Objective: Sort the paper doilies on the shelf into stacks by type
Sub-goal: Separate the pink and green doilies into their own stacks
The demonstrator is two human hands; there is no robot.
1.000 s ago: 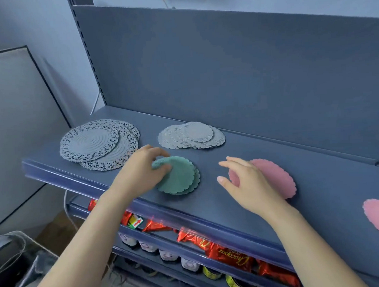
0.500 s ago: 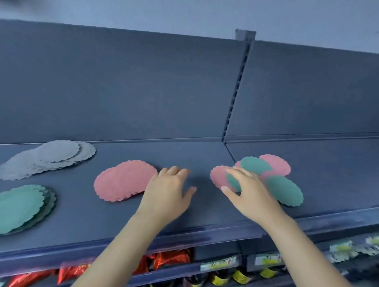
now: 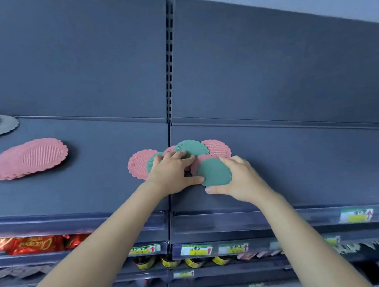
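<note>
A mixed pile of pink doilies (image 3: 138, 166) and green doilies (image 3: 192, 147) lies overlapping at the middle of the dark shelf (image 3: 292, 161). My left hand (image 3: 172, 174) rests on the pile's left part, fingers spread over a pink and a green one. My right hand (image 3: 241, 180) holds one green doily (image 3: 215, 172) at the pile's front right, thumb under its near edge and fingers behind it. A sorted stack of pink doilies (image 3: 30, 157) lies to the left. Grey doilies (image 3: 3, 126) show at the far left edge.
A slotted upright post (image 3: 169, 58) splits the back panel above the pile. Below the shelf's front rail are red snack packs (image 3: 37, 243), jars with yellow labels (image 3: 171, 262) and price tags (image 3: 196, 249).
The view has swung right, away from the grey and green stacks. My left hand moved from the bare shelf onto the mixed pile. My right hand took hold of a green doily.
</note>
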